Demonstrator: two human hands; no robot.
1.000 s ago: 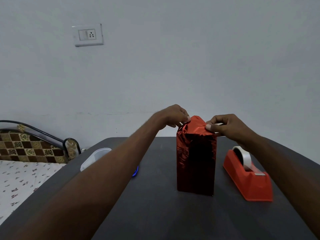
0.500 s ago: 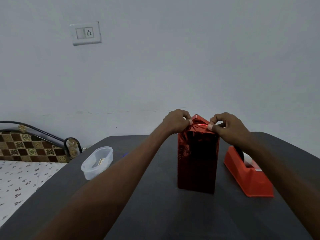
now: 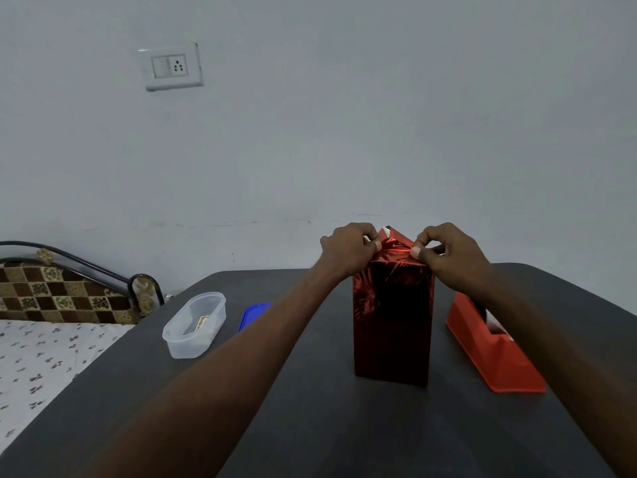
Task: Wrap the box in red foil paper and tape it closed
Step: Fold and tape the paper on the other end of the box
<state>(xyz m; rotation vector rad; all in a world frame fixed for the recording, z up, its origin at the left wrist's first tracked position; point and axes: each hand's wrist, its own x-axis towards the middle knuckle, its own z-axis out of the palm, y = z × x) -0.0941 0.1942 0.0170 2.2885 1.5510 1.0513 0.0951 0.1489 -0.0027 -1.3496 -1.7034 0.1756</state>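
A tall box [image 3: 393, 322] wrapped in red foil paper [image 3: 396, 250] is seen standing upright on a dark surface [image 3: 310, 426], its long axis vertical, with the loose paper at its top gathered into a peak. The left hand [image 3: 348, 250] is held at the left upper corner and the right hand [image 3: 451, 250] at the right upper corner, each with its fingers [image 3: 416, 251] curled tight and a fold of foil pinched between thumb and fingertip, so that the peak is caught between the two hands. The work in hand is judged to be the folding-in of the top end flaps; the sides of the box are already covered, and no tape can be made out on the top. A red tape dispenser [image 3: 493, 353] is set just beside the box on the right, partly hidden behind the right forearm, and so is nearer the right hand; the fold would probably have to be pinned by the left hand alone while tape is fetched. On the left a clear plastic container [image 3: 194, 326] and a blue lid [image 3: 253, 315] are laid well apart from the box, and a bed [image 3: 51, 350] with a patterned headboard is placed against the surface's left edge. A wall socket [image 3: 172, 67] is fixed on the wall above.
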